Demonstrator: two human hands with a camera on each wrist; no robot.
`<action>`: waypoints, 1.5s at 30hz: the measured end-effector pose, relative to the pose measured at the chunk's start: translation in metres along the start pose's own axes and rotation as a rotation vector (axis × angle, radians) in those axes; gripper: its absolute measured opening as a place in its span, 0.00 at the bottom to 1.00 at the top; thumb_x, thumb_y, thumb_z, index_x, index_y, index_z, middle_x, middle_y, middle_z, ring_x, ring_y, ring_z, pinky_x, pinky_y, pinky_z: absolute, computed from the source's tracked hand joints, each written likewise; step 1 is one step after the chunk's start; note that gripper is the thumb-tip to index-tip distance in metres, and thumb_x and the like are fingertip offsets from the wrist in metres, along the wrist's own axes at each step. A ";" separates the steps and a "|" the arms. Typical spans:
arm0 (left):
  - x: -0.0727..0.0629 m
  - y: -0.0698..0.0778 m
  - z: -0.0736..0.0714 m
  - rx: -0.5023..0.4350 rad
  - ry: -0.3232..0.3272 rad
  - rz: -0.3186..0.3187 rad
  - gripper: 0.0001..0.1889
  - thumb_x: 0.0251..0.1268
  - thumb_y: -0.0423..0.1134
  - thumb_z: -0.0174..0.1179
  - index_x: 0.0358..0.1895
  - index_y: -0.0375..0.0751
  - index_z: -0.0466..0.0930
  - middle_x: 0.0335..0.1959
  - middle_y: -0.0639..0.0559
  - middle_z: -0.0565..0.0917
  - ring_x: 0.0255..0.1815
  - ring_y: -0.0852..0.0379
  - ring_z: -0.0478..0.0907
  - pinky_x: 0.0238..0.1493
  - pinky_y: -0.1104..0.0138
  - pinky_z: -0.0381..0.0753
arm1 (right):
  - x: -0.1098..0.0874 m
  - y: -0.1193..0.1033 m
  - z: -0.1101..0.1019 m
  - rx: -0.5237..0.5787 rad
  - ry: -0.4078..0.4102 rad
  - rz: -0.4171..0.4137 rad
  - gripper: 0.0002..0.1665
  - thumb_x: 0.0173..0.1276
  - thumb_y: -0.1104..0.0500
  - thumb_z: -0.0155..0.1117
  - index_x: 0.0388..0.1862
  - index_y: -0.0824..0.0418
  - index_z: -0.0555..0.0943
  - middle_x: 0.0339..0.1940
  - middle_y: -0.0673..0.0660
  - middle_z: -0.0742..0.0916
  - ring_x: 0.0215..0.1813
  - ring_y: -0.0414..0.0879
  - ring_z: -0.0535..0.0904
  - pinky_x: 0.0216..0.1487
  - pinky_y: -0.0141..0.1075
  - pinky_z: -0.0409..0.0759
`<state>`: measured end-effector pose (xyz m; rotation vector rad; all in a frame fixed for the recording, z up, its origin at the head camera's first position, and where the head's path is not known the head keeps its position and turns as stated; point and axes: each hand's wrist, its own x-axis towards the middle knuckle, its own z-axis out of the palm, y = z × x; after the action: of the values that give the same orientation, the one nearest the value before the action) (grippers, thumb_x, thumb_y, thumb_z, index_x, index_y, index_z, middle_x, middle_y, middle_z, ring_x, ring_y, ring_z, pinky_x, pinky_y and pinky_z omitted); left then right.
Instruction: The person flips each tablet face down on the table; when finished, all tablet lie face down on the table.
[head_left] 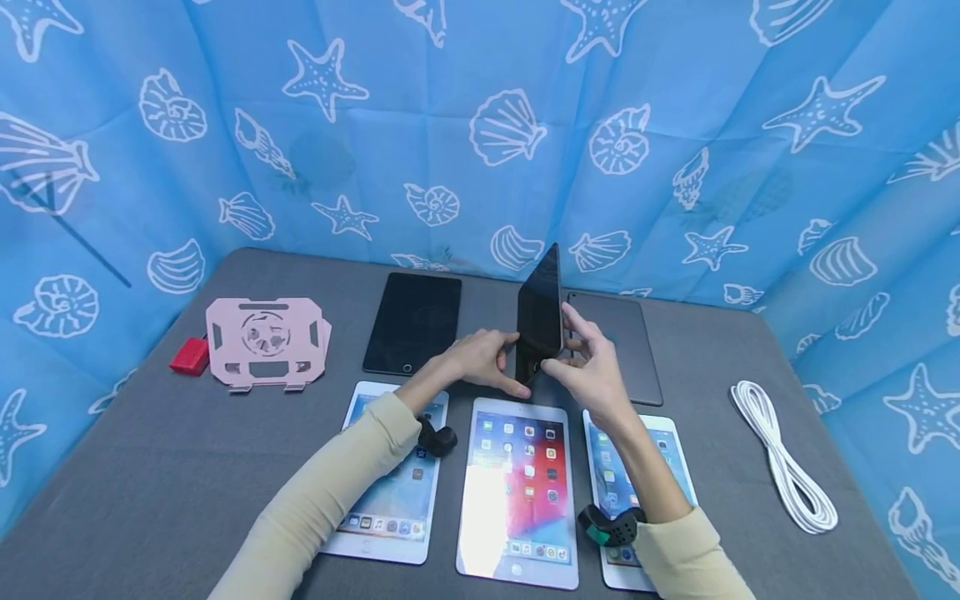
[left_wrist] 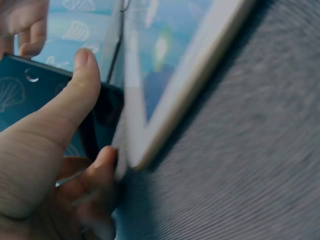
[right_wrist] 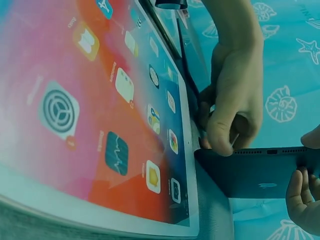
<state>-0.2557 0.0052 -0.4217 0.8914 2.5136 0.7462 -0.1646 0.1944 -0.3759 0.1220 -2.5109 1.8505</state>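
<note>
A dark tablet (head_left: 540, 308) is held up on edge at the back middle of the table, its black screen facing left and toward me in the head view. My right hand (head_left: 592, 367) grips its right side, thumb on the front, fingers behind. At its lower left corner, my left hand (head_left: 487, 358) pinches the tablet between thumb and fingers. The right wrist view shows the tablet's dark back (right_wrist: 265, 182) with a pale logo, and its bottom edge with a port. Just in front of the hands lies a lit white tablet (head_left: 517, 492), face up.
Lit white tablets lie left (head_left: 390, 500) and right (head_left: 637, 475), partly under my forearms. Behind are a dark face-up tablet (head_left: 415, 321) and a grey face-down tablet (head_left: 626, 350). A pink stand (head_left: 266, 342) and red object (head_left: 191, 357) sit left; a coiled white cable (head_left: 783, 458), right.
</note>
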 end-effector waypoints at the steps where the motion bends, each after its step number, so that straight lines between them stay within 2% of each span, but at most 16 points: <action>1: -0.001 -0.001 -0.002 -0.022 -0.011 0.017 0.55 0.54 0.60 0.75 0.80 0.38 0.59 0.26 0.57 0.79 0.21 0.65 0.67 0.24 0.73 0.64 | 0.000 0.000 0.000 0.005 -0.005 0.000 0.51 0.66 0.75 0.61 0.84 0.56 0.54 0.70 0.66 0.68 0.65 0.65 0.72 0.50 0.19 0.76; 5: -0.007 -0.001 -0.017 -0.128 -0.082 0.079 0.54 0.59 0.55 0.74 0.82 0.40 0.52 0.43 0.49 0.84 0.26 0.62 0.78 0.31 0.72 0.76 | 0.001 0.001 0.002 0.010 -0.018 -0.014 0.51 0.66 0.74 0.62 0.85 0.57 0.53 0.72 0.67 0.67 0.67 0.66 0.72 0.49 0.19 0.77; 8: -0.011 0.000 -0.030 -0.191 -0.114 0.112 0.54 0.63 0.53 0.71 0.84 0.47 0.44 0.57 0.43 0.83 0.31 0.55 0.86 0.36 0.66 0.84 | 0.001 0.003 0.003 -0.002 -0.034 -0.025 0.51 0.68 0.73 0.63 0.85 0.57 0.52 0.75 0.65 0.66 0.67 0.67 0.72 0.50 0.19 0.77; 12: -0.017 0.004 -0.045 -0.294 -0.106 0.120 0.53 0.69 0.55 0.63 0.85 0.60 0.32 0.69 0.39 0.78 0.45 0.46 0.90 0.42 0.57 0.89 | 0.001 0.005 0.005 -0.018 -0.049 -0.036 0.51 0.69 0.71 0.63 0.85 0.59 0.50 0.79 0.63 0.64 0.67 0.65 0.73 0.52 0.19 0.77; 15: -0.019 0.008 -0.051 -0.352 -0.092 0.105 0.52 0.71 0.60 0.58 0.83 0.66 0.26 0.73 0.38 0.75 0.51 0.43 0.89 0.43 0.54 0.89 | 0.003 0.006 0.008 -0.021 -0.052 -0.047 0.51 0.68 0.71 0.64 0.85 0.60 0.51 0.79 0.62 0.64 0.66 0.64 0.74 0.52 0.21 0.77; 19: -0.020 0.011 -0.053 -0.363 -0.057 0.102 0.52 0.71 0.65 0.55 0.83 0.68 0.24 0.70 0.38 0.77 0.50 0.41 0.89 0.41 0.60 0.89 | 0.005 0.006 0.013 -0.044 -0.062 -0.068 0.49 0.68 0.70 0.66 0.84 0.60 0.55 0.80 0.61 0.65 0.67 0.65 0.74 0.54 0.24 0.79; 23: -0.020 0.010 -0.054 -0.347 -0.024 0.131 0.51 0.70 0.71 0.52 0.83 0.68 0.26 0.65 0.38 0.82 0.47 0.42 0.89 0.38 0.63 0.88 | 0.006 0.006 0.019 -0.090 -0.073 -0.106 0.47 0.69 0.68 0.68 0.82 0.60 0.59 0.78 0.63 0.68 0.66 0.64 0.75 0.54 0.25 0.79; 26: -0.022 0.009 -0.057 -0.315 -0.011 0.146 0.50 0.70 0.71 0.52 0.83 0.68 0.29 0.64 0.39 0.83 0.45 0.43 0.89 0.38 0.60 0.88 | 0.006 0.007 0.023 -0.117 -0.083 -0.116 0.45 0.69 0.66 0.68 0.82 0.59 0.60 0.72 0.64 0.72 0.64 0.62 0.78 0.55 0.30 0.81; 29: -0.024 0.008 -0.059 -0.279 0.000 0.144 0.47 0.73 0.64 0.54 0.83 0.69 0.31 0.63 0.39 0.83 0.42 0.44 0.89 0.38 0.57 0.87 | 0.007 0.010 0.026 -0.141 -0.101 -0.102 0.44 0.71 0.62 0.68 0.82 0.55 0.62 0.69 0.64 0.75 0.62 0.62 0.81 0.58 0.44 0.84; 31: -0.025 0.007 -0.060 -0.267 0.004 0.145 0.47 0.74 0.62 0.55 0.83 0.69 0.30 0.57 0.39 0.87 0.39 0.42 0.88 0.37 0.56 0.86 | 0.007 0.012 0.027 -0.154 -0.121 -0.079 0.42 0.72 0.59 0.68 0.81 0.53 0.63 0.69 0.64 0.75 0.61 0.61 0.81 0.59 0.50 0.84; 33: -0.025 0.005 -0.062 -0.256 0.012 0.140 0.49 0.74 0.62 0.55 0.84 0.65 0.28 0.46 0.39 0.89 0.36 0.40 0.88 0.36 0.58 0.85 | 0.006 0.014 0.028 -0.175 -0.139 -0.046 0.41 0.72 0.56 0.68 0.81 0.51 0.65 0.71 0.64 0.75 0.61 0.62 0.81 0.58 0.52 0.84; 35: -0.026 0.003 -0.063 -0.252 0.021 0.132 0.51 0.73 0.64 0.55 0.84 0.61 0.26 0.34 0.39 0.88 0.33 0.37 0.86 0.33 0.61 0.83 | 0.006 0.015 0.029 -0.204 -0.158 -0.010 0.40 0.72 0.53 0.69 0.80 0.49 0.66 0.71 0.63 0.75 0.62 0.62 0.80 0.58 0.52 0.84; 38: -0.027 0.000 -0.063 -0.247 0.028 0.118 0.56 0.70 0.65 0.57 0.83 0.55 0.24 0.26 0.39 0.84 0.28 0.36 0.84 0.31 0.64 0.80 | 0.007 0.019 0.030 -0.252 -0.185 0.012 0.38 0.71 0.51 0.70 0.78 0.48 0.69 0.72 0.62 0.75 0.65 0.62 0.78 0.61 0.55 0.81; 41: -0.028 -0.006 -0.059 -0.240 0.013 0.105 0.59 0.70 0.61 0.61 0.83 0.49 0.20 0.28 0.39 0.84 0.26 0.39 0.83 0.31 0.64 0.81 | 0.007 0.022 0.030 -0.299 -0.197 -0.002 0.39 0.70 0.53 0.71 0.77 0.53 0.69 0.71 0.64 0.74 0.68 0.63 0.73 0.67 0.59 0.76; 45: -0.028 -0.014 -0.050 -0.308 0.010 0.069 0.63 0.69 0.54 0.65 0.81 0.45 0.15 0.34 0.36 0.86 0.27 0.40 0.84 0.35 0.57 0.85 | 0.008 0.025 0.030 -0.335 -0.190 0.018 0.41 0.68 0.53 0.72 0.77 0.57 0.69 0.69 0.66 0.73 0.72 0.63 0.68 0.71 0.62 0.71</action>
<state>-0.2663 -0.0404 -0.3857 0.8675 2.2998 1.1248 -0.1734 0.1726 -0.4079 0.2796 -2.9159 1.4575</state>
